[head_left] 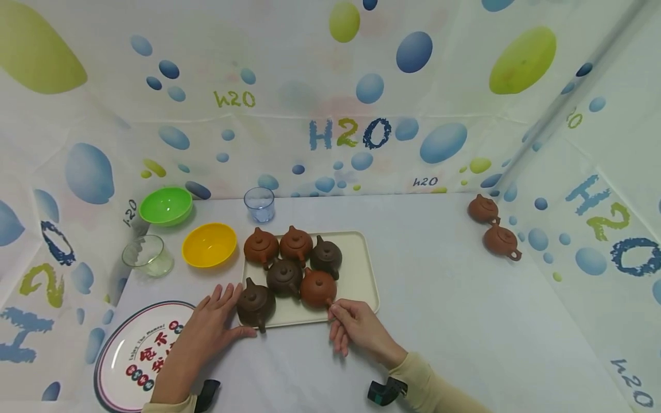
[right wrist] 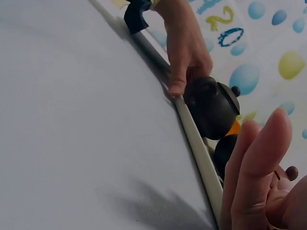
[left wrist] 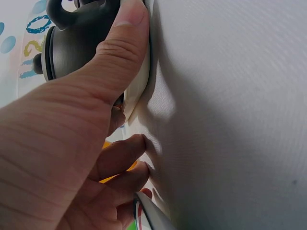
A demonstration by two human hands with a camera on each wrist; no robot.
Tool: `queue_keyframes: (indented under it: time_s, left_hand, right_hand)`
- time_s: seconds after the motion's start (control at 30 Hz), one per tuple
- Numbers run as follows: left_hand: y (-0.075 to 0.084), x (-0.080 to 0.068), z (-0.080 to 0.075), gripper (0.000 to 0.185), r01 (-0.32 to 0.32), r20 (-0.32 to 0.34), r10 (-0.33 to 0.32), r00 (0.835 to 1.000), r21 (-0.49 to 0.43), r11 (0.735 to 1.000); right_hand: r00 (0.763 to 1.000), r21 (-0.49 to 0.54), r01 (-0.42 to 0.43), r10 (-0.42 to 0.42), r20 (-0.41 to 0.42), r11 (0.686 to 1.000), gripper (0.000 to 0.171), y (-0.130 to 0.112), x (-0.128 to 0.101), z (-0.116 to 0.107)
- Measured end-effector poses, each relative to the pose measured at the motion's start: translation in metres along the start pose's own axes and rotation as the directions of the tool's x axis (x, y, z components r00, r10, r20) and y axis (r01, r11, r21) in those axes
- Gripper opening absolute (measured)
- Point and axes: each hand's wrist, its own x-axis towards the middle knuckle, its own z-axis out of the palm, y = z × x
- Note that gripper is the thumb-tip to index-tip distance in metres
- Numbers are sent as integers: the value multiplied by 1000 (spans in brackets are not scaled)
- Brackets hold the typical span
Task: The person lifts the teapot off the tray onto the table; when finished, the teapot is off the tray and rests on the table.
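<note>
Near the front of the cream tray [head_left: 357, 281], my right hand [head_left: 358, 327] pinches a red-brown teapot [head_left: 317, 288] at its near end between thumb and forefinger. The other fingers of that hand hang below, loosely bent. My left hand [head_left: 212, 321] lies at the tray's front left corner, thumb along the front rim and fingers spread beside the left edge. Right by that thumb sits a dark brown teapot [left wrist: 79, 43]. Two more dark teapots [head_left: 284, 278] and two red-brown teapots [head_left: 260, 246] crowd the tray's left and middle.
Left of the tray are a yellow bowl [head_left: 209, 246], a green bowl [head_left: 166, 207] and a clear glass [head_left: 155, 261]. A bluish glass [head_left: 260, 206] stands behind it. An oval printed plate [head_left: 121, 350] lies partly under my left forearm. Two teapots [head_left: 501, 240] sit far right.
</note>
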Motion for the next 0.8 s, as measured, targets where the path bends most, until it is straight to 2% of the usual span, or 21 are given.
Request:
queue_keyframes:
  time_s: [0.23,0.8]
  left_hand:
    - [0,-1,0,109,-10,-17,10,1000,0,1000]
    - [1,-1,-1,110,-1,-6,1,1000,6,1000]
  right_hand:
    - [1000,23,5,-5,-27,1000,36,1,-1,3]
    - [996,41,16,-12,-90,999,36,2,-6,8]
